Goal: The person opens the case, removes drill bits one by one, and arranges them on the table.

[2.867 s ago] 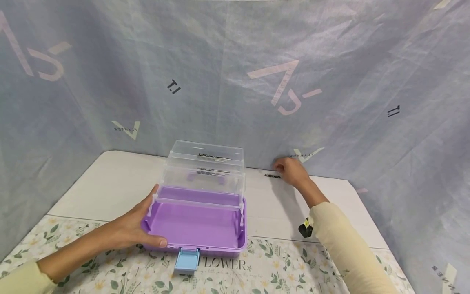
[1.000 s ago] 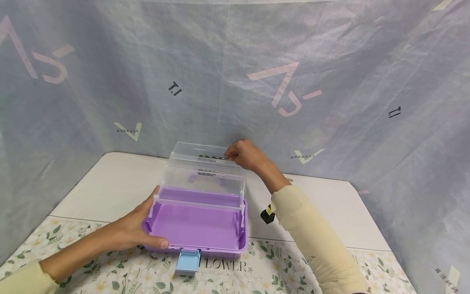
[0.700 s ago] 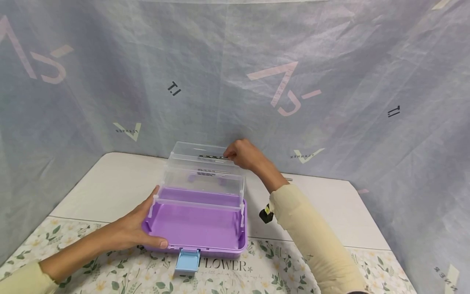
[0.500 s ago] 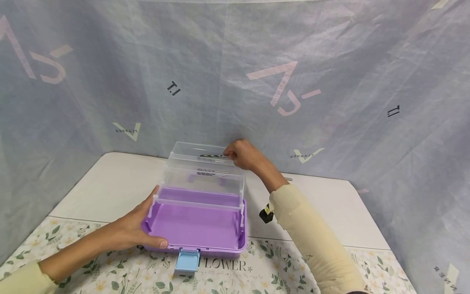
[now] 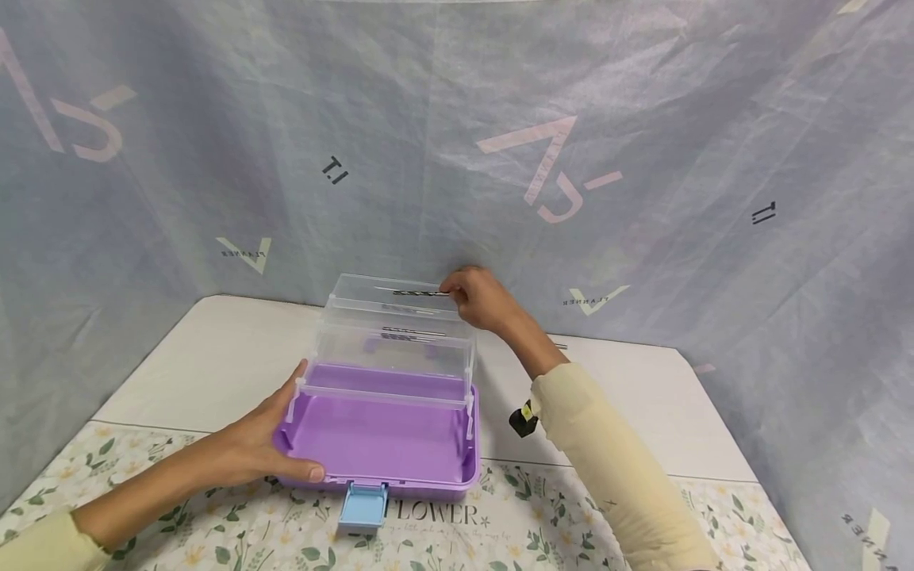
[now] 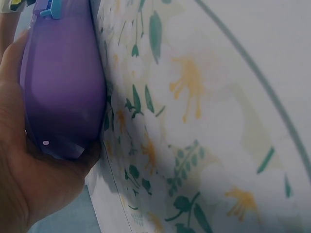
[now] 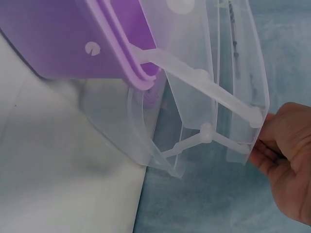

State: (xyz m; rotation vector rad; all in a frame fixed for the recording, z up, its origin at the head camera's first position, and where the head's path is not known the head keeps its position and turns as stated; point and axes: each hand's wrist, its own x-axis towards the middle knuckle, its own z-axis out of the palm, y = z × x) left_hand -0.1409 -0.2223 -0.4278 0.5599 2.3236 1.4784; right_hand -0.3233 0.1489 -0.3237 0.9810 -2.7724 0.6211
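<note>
A purple box [image 5: 378,436] stands open at the front, its clear trays raised above it. My left hand [image 5: 250,444] grips the box's left end, thumb along the front rim; the left wrist view shows that palm [image 6: 43,184] against the end wall. Over the top tray [image 5: 357,287] my right hand [image 5: 485,300] pinches the end of a dark spiral drill bit [image 5: 420,293], which lies roughly level. More bits lie below it in the upper tray, blurred by the plastic. Several thin drill bits [image 5: 410,336] lie in the lower tray [image 5: 343,349].
A metal shank [image 5: 561,346] shows on the white board [image 5: 628,396] behind my right forearm. A blue latch [image 5: 364,506] hangs open at the box front, over a flower-patterned cloth [image 5: 571,515]. A grey curtain [image 5: 443,159] stands close behind the trays.
My right hand has come from the board at the right to the top tray. In the last half second the drill bit has risen slightly. My left hand has kept its grip.
</note>
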